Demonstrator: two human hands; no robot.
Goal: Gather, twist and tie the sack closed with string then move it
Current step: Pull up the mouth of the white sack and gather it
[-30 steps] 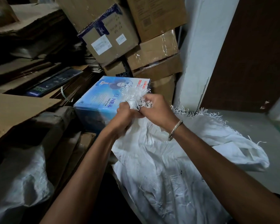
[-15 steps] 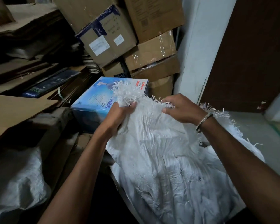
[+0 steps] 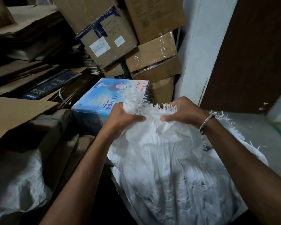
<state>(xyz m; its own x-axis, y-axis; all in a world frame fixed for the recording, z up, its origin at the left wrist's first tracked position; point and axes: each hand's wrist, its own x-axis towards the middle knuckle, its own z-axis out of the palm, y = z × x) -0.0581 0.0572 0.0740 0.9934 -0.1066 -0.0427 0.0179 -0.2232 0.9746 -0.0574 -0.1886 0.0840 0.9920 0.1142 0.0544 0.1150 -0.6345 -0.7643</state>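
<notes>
The left hand [image 3: 126, 116] and right hand [image 3: 186, 111] each clutch a bunch of frayed rim on the sack [image 3: 169, 172], thumbs nearly meeting. Its mouth sits just right of the blue fan box [image 3: 92, 101]. Its body runs down toward the person, and the left hand is nearer the box.

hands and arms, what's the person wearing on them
No gloves on the left hand or right hand, and no sleeves in view on either forearm. A thin plain metal bangle circles the right wrist; the left wrist is bare.
</notes>
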